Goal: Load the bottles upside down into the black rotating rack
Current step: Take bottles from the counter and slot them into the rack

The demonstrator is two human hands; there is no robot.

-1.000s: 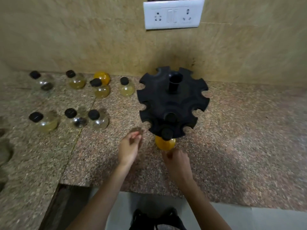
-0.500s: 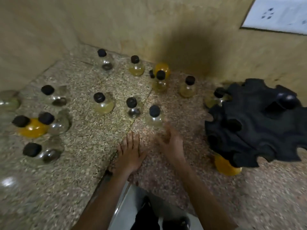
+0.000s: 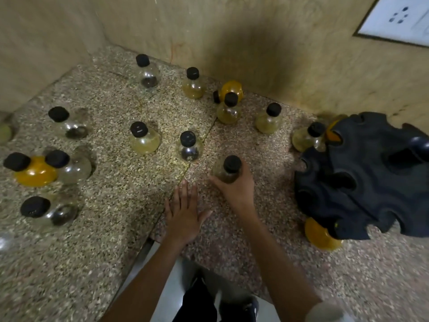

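Bottle [image 3: 228, 170], only reached for a moment ago, is now gripped in the right hand's [image 3: 236, 189] curled fingers [image 3: 244, 175], ready for the rack [image 3: 362, 182] to their right; the left hand [image 3: 184, 212] lies flat on the desk [image 3: 111, 228], fingers straight.

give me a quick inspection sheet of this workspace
surface: speckled stone counter with a seam running across it
job's things: black rack at right, orange bottle under its near edge; capped bottles loose on the counter, mostly upright
clutter: nothing seen
hands: right hand grips a bottle standing on the counter; left hand lies flat on the counter, fingers straight
cables: nothing seen
surroundings: tan wall, wall socket top right
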